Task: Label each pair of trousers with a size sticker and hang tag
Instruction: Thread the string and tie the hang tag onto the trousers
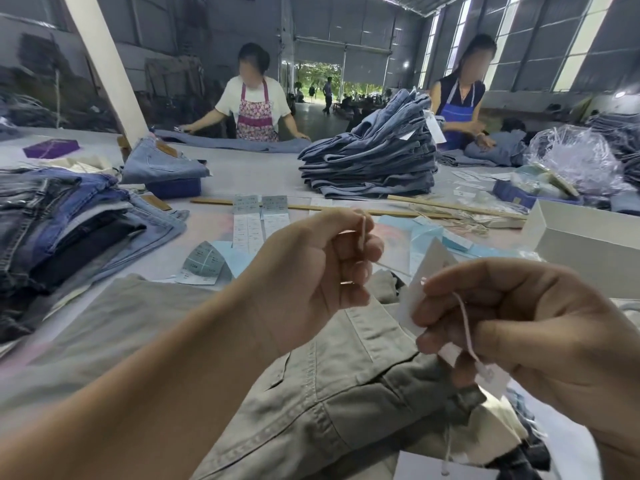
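khaki trousers [311,393] lie flat under my hands. my right hand [519,327] pinches the white hang tag [420,271]; its string [464,327] hangs below. my left hand [318,271] pinches another string end, nearer the waistband.

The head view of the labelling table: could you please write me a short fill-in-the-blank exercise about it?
1. The right hand pinches a white card hang tag with a pale ____ through it.
2. The grey-green cotton trousers lie ____ both hands.
3. The left hand pinches one end of the ____.
4. The tall stack of folded blue ____ stands across the table.

Missing words: string; under; string; jeans
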{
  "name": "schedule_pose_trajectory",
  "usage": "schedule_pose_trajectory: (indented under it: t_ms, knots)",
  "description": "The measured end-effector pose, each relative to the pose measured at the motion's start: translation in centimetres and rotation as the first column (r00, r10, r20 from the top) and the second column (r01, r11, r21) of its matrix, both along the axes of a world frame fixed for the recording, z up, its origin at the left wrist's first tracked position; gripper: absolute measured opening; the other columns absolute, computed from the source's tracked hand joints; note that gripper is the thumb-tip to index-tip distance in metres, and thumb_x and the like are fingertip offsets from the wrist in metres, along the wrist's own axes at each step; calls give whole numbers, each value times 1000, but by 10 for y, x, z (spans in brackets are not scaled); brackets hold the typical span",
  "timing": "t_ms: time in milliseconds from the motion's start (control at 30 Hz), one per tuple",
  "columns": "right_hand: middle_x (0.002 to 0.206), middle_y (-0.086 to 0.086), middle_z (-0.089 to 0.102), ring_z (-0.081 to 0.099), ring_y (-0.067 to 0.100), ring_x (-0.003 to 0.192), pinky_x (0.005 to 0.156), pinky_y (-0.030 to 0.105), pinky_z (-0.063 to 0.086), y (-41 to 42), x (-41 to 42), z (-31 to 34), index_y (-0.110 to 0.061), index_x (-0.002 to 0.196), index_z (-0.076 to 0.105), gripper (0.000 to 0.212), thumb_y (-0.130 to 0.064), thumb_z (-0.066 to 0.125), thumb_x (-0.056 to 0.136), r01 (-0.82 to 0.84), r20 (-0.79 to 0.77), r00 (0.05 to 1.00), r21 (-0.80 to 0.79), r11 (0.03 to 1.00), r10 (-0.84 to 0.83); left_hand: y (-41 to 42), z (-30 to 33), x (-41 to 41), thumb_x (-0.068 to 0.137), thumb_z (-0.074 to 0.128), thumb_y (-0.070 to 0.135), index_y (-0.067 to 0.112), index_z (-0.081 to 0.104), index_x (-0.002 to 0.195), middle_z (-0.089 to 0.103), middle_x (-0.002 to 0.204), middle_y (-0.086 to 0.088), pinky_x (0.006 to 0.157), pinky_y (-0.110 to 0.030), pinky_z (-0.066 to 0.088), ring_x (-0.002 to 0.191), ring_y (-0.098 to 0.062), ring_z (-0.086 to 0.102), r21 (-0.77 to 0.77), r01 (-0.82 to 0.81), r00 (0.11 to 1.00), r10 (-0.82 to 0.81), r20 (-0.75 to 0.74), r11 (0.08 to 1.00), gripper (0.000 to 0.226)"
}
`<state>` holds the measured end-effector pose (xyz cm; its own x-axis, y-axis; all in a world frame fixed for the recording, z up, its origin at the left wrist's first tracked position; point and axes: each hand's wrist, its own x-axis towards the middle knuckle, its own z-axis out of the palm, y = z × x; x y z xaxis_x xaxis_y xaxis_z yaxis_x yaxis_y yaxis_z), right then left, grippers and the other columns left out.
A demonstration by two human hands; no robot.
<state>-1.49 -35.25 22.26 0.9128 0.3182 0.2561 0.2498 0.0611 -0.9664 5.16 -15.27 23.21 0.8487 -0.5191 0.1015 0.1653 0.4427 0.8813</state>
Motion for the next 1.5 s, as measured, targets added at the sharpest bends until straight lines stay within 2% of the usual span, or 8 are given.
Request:
schedule_pose_trajectory:
  t_ms: [200, 333, 433, 600, 733, 933, 1133, 1500]
  knots:
    - [64, 13, 70, 61, 20, 46, 48, 24, 51, 9, 3, -2, -13, 82, 78, 37, -43, 87, 62, 154, 209, 969, -80, 985, -135, 0, -12, 0, 98, 54, 16, 19, 66, 71, 57, 60, 1, 42, -23, 45, 46, -9, 45, 242, -151, 961, 85, 263, 958, 30]
    - [81, 5, 71, 59, 9, 63, 58, 20, 49, 12, 4, 2, -25, 84, 80, 38, -60, 75, 67, 331, 334, 896, -63, 942, -292, -2, -19, -3, 89, 60, 22, 24, 68, 69, 54, 56, 7, 46, -24, 46, 47, -5, 46, 385, -189, 917, 21, 399, 903, 21]
    - [90, -1, 69, 63, 12, 81, 71, 19, 50, 19, 3, 5, -23, 83, 80, 32, -53, 71, 74, 303, 351, 890, 25, 953, -292, -5, -22, -8, 82, 56, 30, 26, 66, 67, 51, 54, 13, 49, -28, 46, 47, -2, 46, 429, -212, 893, -4, 451, 878, 18]
    - [78, 13, 70, 64, 30, 72, 65, 37, 55, 40, -1, 2, -10, 89, 75, 27, -35, 65, 88, 210, 328, 912, 146, 967, -247, -9, -27, -14, 86, 55, 36, 16, 63, 75, 53, 56, 10, 53, -33, 47, 52, -10, 46, 408, -168, 895, -35, 445, 898, 24]
    - [50, 4, 52, 43, 19, 43, 44, 19, 40, 46, -2, -1, -18, 92, 74, 21, -30, 57, 92, 311, 258, 908, 110, 944, -329, -8, -30, -19, 95, 60, 26, 21, 67, 72, 62, 62, 0, 49, -30, 49, 55, -15, 53, 345, -141, 921, -4, 389, 928, 24]
    - [45, 2, 38, 29, 14, 41, 40, 20, 25, 43, 4, -7, -18, 84, 72, 32, -41, 50, 87, 400, 134, 911, -54, 915, -390, -10, -35, -24, 84, 58, 30, 27, 70, 76, 69, 68, 1, 50, -25, 48, 61, -10, 59, 281, -239, 888, 91, 451, 929, 16]
    - [45, 6, 41, 33, 16, 41, 40, 18, 28, 36, 3, -5, -5, 70, 65, 39, -33, 43, 83, 399, 129, 914, -105, 911, -386, -13, -48, -34, 86, 57, 43, 33, 67, 86, 70, 74, 8, 64, -49, 54, 68, -17, 62, 384, -427, 775, 113, 621, 818, 14]
    - [48, 2, 36, 32, 10, 44, 41, 17, 27, 38, -2, -6, -12, 54, 52, 35, -28, 41, 82, 319, 115, 946, -165, 933, -303, -9, -39, -29, 86, 60, 32, 33, 71, 84, 69, 69, 10, 54, -20, 47, 62, -2, 60, 267, -368, 794, 152, 588, 891, 11]
